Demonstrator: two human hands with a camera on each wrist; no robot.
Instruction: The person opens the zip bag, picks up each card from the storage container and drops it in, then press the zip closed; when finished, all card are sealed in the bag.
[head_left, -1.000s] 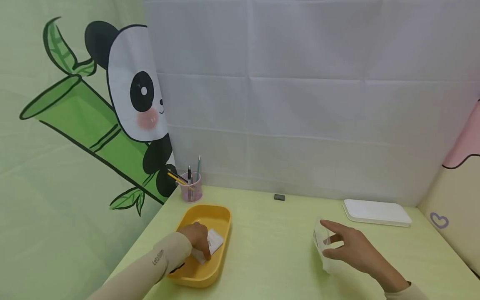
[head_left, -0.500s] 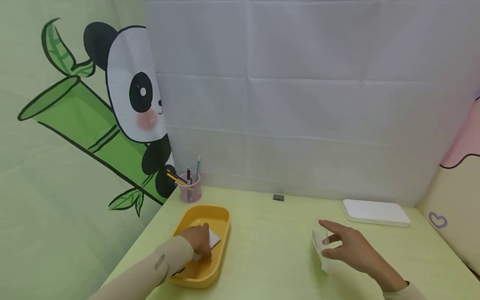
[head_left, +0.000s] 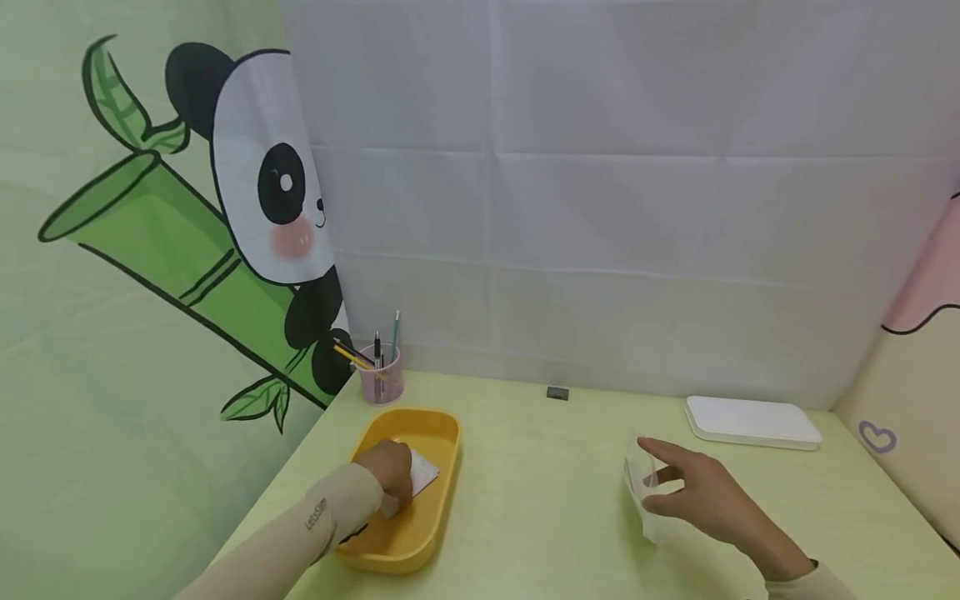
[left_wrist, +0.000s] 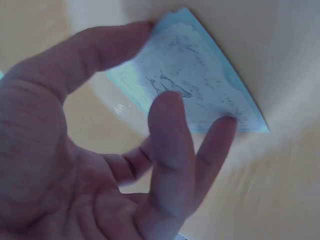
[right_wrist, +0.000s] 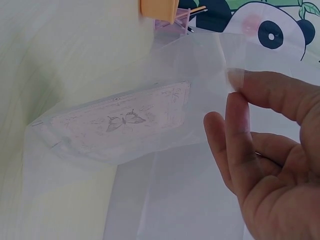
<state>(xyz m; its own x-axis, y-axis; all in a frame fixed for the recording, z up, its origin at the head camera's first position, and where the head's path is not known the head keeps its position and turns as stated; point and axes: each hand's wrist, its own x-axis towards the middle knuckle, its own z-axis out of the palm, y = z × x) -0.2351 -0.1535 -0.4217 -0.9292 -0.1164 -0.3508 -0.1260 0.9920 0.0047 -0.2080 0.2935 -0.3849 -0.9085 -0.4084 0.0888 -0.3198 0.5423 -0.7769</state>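
My left hand reaches down into a yellow tray and grips a flat, pale packet. In the left wrist view this packet shows bluish borders and a line-drawn print; the thumb is at one edge and two fingertips overlap its face. At the right, my right hand pinches the edge of a translucent plastic bag between thumb and finger. Inside the bag, the right wrist view shows a flat rectangular packet with a butterfly drawing.
A pink cup with pens and pencils stands behind the tray. Near the back edge lies a small dark block. A white flat case sits at the back right. Cloth walls, one with a panda, enclose the pale green table.
In the tray, my left hand dipped slightly forward and drew back a little; the packet under it has shifted slightly left. My right hand and the bag have stayed nearly still.
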